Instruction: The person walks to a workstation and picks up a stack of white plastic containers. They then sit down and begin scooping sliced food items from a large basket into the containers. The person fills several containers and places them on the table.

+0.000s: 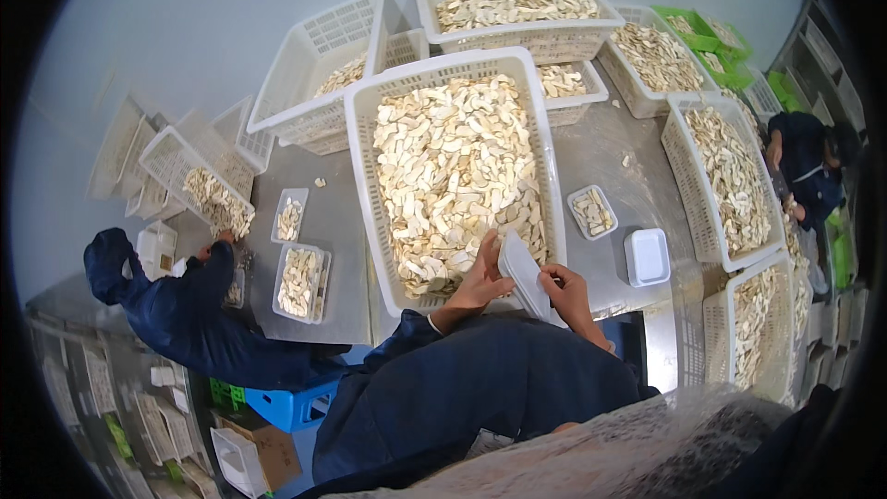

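A large white plastic crate full of pale dried slices, seemingly mushroom, stands tilted on the metal table before me. Over its near edge, my left hand is spread beside a white plastic tray, its thumb at the tray's side. My right hand pinches the tray's right edge between thumb and fingers. The tray is held on its side; whether it is one or a thin stack, I cannot tell. To the right lie a small tray of slices and an empty-looking white tray stack.
Filled trays stand left on the metal table. A co-worker reaches into a tipped crate at far left; another person is at far right. More slice-filled crates line the back and right side. A blue stool stands below left.
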A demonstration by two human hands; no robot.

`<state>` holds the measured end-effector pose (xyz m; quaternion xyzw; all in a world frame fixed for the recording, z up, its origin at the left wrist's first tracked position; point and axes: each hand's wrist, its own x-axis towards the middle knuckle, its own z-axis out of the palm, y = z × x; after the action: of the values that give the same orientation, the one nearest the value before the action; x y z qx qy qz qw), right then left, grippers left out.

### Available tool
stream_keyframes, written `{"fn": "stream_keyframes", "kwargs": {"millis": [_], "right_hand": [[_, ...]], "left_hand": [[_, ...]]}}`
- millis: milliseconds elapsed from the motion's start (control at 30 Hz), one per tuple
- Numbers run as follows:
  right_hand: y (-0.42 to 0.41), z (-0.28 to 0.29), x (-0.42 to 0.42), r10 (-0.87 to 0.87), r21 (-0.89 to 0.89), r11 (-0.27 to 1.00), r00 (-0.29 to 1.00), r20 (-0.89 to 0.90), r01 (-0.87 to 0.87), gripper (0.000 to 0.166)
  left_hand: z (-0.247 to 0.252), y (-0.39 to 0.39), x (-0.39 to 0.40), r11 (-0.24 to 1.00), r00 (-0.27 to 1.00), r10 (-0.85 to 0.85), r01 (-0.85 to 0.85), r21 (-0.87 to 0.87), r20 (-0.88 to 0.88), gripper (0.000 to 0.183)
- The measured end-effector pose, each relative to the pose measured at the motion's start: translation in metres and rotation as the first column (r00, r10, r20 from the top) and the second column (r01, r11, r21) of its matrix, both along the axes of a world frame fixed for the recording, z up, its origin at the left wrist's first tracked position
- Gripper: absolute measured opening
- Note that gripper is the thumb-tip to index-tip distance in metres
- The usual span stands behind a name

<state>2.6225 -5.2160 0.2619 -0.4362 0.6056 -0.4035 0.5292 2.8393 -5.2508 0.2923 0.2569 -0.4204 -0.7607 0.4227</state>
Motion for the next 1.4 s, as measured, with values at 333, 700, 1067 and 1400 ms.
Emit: {"fn": "stream_keyframes", "kwargs": {"millis": [333, 700, 1067, 1400], "right_hand": [[0.003, -0.023, -0.053, -0.175, -0.191, 0.97, 0.977, -0.122, 0.15, 0.021], [0.019, -0.137, -0.286, -0.543, -0.356, 0.805, 0.346, -0.765, 0.474, 0.022], [-0.084, -0.02, -0.05, -0.069, -0.456, 0.877, 0.901, -0.429, -0.149, 0.021], [-0.14, 0.006, 0.085, -0.038, -0.526, 0.716, 0.727, -0.686, -0.459, 0.025]], "left_hand": [[-0.017, 0.006, -0.025, 0.99, 0.991, 0.111, -0.117, 0.082, 0.077, 0.1], [0.04, 0.002, 0.002, 0.896, 0.815, 0.29, -0.047, 0.441, -0.502, 0.092], [0.017, 0.046, 0.036, 0.904, 0.871, 0.27, -0.082, 0.419, -0.411, 0.084], [-0.045, 0.052, 0.081, 0.834, 0.861, 0.381, -0.162, 0.528, -0.338, 0.061]]}}
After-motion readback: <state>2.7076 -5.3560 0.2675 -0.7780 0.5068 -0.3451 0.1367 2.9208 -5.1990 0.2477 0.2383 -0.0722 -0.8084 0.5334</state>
